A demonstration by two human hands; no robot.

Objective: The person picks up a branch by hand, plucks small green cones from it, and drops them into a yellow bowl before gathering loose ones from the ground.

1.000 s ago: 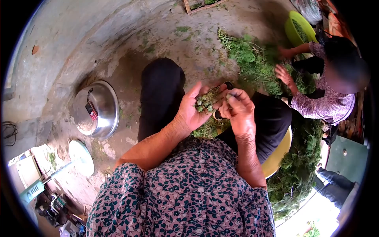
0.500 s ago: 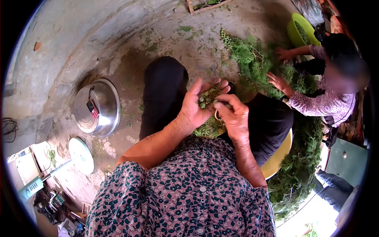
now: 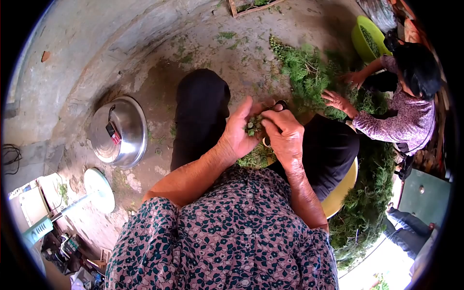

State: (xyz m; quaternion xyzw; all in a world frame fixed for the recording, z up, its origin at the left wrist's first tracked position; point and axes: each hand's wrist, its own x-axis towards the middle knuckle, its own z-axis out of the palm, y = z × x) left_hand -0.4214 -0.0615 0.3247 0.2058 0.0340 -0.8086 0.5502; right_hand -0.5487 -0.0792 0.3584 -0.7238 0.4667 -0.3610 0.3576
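Note:
My left hand [image 3: 238, 128] is palm up and cupped around a small clump of green sprigs with round green seed cones [image 3: 252, 125]. The fingers of my right hand [image 3: 286, 137] are bent in a pinch at the clump's right edge, over my left fingers. Beside my right thumb a small pale ring-shaped thing [image 3: 266, 141] shows, and a dark loop [image 3: 280, 104] sticks out above the knuckles. What these two belong to is hidden. Below my hands, green bits [image 3: 256, 157] lie between my legs, near a yellow basin [image 3: 344, 191] partly under my right leg.
At right, a person in a patterned top has both hands [image 3: 340, 102] in a heap of green branches [image 3: 307, 72]. A lime-green tub [image 3: 360, 38] stands behind. More branches [image 3: 365, 212] lie at lower right. At left are a metal basin [image 3: 133, 130] with a phone [image 3: 113, 133] and a white fan [image 3: 99, 191].
My right fingers have closed in over the clump and cover more of it. The dark loop shows more now. The other person's head has lifted and their hands have shifted in the branches.

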